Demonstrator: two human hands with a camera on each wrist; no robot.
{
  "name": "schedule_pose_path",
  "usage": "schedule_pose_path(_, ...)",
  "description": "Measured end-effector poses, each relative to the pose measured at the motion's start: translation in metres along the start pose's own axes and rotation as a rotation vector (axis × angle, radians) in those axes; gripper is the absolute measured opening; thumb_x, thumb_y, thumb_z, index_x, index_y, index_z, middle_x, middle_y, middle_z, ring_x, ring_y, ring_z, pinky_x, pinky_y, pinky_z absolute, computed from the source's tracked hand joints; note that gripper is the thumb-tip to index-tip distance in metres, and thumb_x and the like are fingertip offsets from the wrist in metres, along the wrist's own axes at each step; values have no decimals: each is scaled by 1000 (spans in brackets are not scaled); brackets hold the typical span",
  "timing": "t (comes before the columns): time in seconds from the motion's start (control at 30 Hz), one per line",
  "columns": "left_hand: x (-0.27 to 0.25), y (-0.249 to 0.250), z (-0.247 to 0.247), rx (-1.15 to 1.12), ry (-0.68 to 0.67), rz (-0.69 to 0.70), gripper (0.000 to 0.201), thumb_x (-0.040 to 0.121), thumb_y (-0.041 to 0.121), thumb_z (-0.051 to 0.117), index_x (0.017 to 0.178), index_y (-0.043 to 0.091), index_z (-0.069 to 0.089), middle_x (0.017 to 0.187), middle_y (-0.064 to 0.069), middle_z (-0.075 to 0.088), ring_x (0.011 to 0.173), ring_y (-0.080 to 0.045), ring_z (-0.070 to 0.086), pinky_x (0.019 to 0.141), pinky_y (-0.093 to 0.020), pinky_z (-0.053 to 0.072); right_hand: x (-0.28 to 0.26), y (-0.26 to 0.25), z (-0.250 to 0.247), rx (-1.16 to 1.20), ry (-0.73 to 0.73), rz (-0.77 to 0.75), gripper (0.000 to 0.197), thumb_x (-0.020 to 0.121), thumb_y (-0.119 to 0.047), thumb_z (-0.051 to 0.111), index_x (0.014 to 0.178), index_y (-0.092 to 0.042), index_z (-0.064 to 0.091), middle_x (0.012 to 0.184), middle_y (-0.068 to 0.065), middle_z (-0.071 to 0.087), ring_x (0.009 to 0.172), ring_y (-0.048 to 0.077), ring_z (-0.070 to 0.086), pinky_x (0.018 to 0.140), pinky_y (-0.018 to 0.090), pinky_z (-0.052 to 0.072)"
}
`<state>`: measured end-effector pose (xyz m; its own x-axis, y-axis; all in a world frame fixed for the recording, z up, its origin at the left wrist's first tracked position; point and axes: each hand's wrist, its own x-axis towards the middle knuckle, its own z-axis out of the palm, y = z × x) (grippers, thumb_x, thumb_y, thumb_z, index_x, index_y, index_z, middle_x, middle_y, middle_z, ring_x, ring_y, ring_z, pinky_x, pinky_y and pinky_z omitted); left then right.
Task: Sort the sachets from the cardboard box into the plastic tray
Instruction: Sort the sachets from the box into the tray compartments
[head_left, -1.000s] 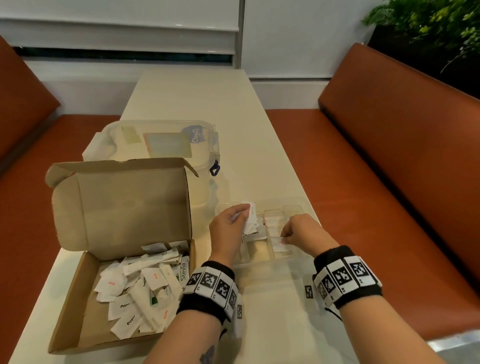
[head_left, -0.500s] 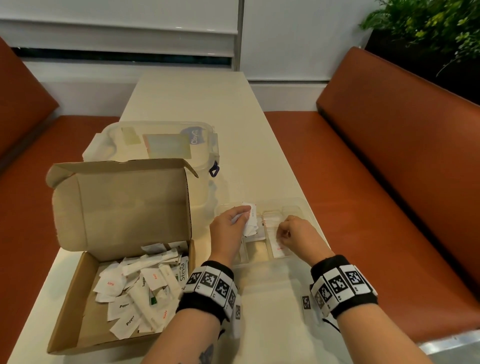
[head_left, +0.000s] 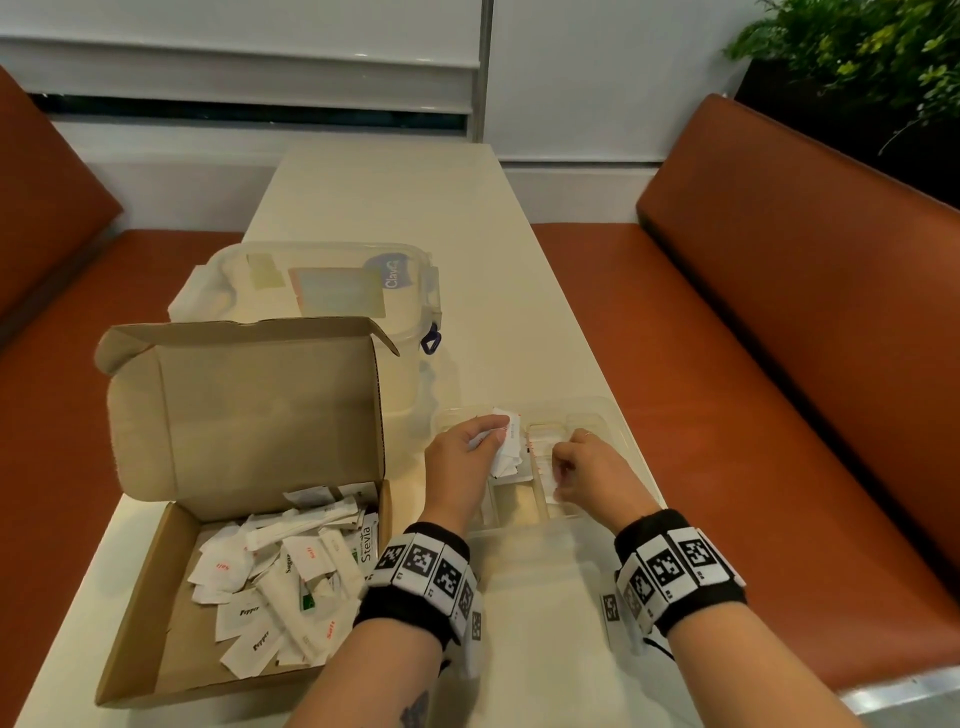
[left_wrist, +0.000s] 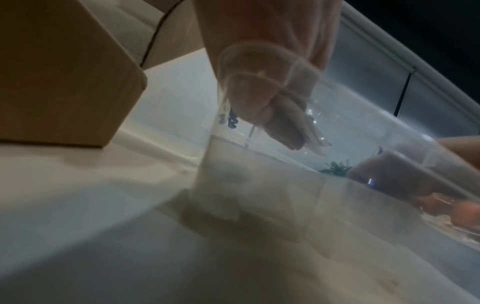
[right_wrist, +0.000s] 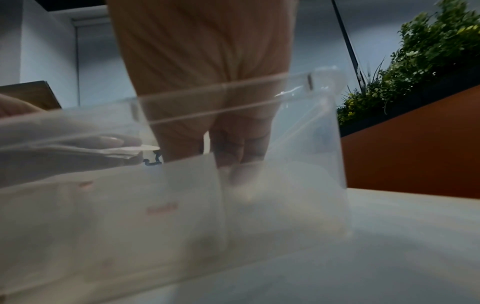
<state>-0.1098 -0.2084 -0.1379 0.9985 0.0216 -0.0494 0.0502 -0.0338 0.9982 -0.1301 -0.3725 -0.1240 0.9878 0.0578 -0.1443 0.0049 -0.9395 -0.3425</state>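
Note:
An open cardboard box at the left holds several loose white sachets. To its right stands a clear plastic tray with compartments. My left hand hovers over the tray's left side and grips a bunch of white sachets; the left wrist view shows those sachets pinched in that hand. My right hand curls down into the middle compartment onto a white sachet. Seen from the right wrist, its fingers reach behind the tray wall.
A clear lidded container stands behind the box, whose lid flap is raised. The cream table is narrow, and the tray sits close to its right edge. Orange bench seats flank it; a plant is at far right.
My right hand has shifted a little to the left and lowered its fingers into the middle compartment with the sachet. The left hand still holds its bunch in the same place.

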Motion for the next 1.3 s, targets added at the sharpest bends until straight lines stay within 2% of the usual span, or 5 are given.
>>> schedule_pose_path(0.43,-1,2,0,26,-84,-11,23,90,8,59,91,26,73,101,9,69,93,3,59,74,0,42,3,0,2,42,86,32,9,79,-3,62,85,-9,60,89,0,43,75,18,48,60,23,32)
schedule_pose_path(0.6,-5,6,-1,10,-192,-4,38,89,3,56,112,33,64,107,4,64,98,-10,60,83,-22,51,2,-11,-9,382,285,37,9,91,-20,59,98,-16,64,89,-6,57,76,11,52,65,20,39)
schedule_pose_path(0.77,-5,7,-2,-83,-237,-9,42,88,2,59,118,32,58,100,-4,65,84,-10,65,67,-17,52,4,-21,-18,757,213,99,10,88,-15,64,90,-7,69,72,3,64,59,10,55,52,15,47)
schedule_pose_path(1.1,0,3,3,-76,-79,-39,23,92,10,57,87,29,70,87,9,71,81,-7,64,76,-20,51,-3,-18,-12,1375,295,205,9,88,6,58,90,-2,53,70,14,61,61,23,70,62,27,60)
schedule_pose_path(1.3,3,2,4,-28,-77,-37,17,84,15,69,101,17,71,100,4,71,95,-8,63,80,-13,46,-3,-19,-4,1299,161,228,20,87,4,61,103,-2,51,70,8,62,63,21,67,67,30,58)
